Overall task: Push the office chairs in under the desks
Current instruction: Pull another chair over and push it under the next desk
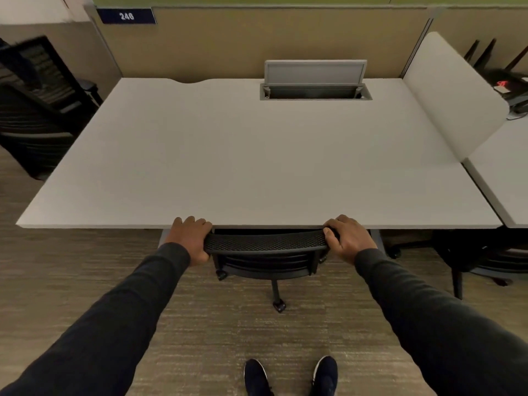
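The left hand and right hand are gripping opposite ends of the office chair backrest, probably so the push is acting squarely. The seat is sitting hidden beneath the surface, the backrest just beside its near edge.

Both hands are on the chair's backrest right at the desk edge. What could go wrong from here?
1. The left hand and right hand grip the backrest close against the front edge of the desk; a push forward could pinch the fingers there.
2. The backrest's top looks about level with the desk edge, so it may knock against it instead of sliding under.
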A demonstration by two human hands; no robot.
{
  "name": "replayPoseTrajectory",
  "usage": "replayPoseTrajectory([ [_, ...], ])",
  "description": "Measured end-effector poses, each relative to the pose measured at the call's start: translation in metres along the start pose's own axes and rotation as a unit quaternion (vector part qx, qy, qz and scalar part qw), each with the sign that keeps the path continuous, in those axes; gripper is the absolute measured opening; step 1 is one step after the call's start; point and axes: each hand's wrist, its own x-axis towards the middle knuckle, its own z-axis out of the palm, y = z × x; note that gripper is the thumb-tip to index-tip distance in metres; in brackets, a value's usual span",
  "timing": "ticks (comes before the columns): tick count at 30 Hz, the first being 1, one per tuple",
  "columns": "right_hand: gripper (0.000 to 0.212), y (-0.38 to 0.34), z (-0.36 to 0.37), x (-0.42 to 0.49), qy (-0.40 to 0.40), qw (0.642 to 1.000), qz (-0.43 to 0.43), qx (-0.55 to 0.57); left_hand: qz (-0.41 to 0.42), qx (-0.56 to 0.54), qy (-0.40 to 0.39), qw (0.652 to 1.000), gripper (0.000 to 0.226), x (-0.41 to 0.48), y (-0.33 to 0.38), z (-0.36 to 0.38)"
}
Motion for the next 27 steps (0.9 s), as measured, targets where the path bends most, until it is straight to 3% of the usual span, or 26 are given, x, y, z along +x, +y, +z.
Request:
replayPoseTrajectory([
  [13, 0.050, 0.000, -0.002, 0.002, -0.005, 1.000, 0.008, 0.000, 0.060, -0.008, 0.042, 0.997, 0.039, 0.011, -0.010, 0.003],
  [18, 0.033, -0.002, 0.004, -0.003, -0.001, 1.000, 0.015, -0.001, 0.062, -0.014, 0.044, 0.997, 0.041, 0.008, -0.014, 0.005],
  [27, 0.036, -0.013, 0.017, -0.020, 0.012, 0.995, 0.076, 0.058, 0.075, -0.038, 0.015, 0.996, 0.043, -0.002, -0.015, 0.010],
])
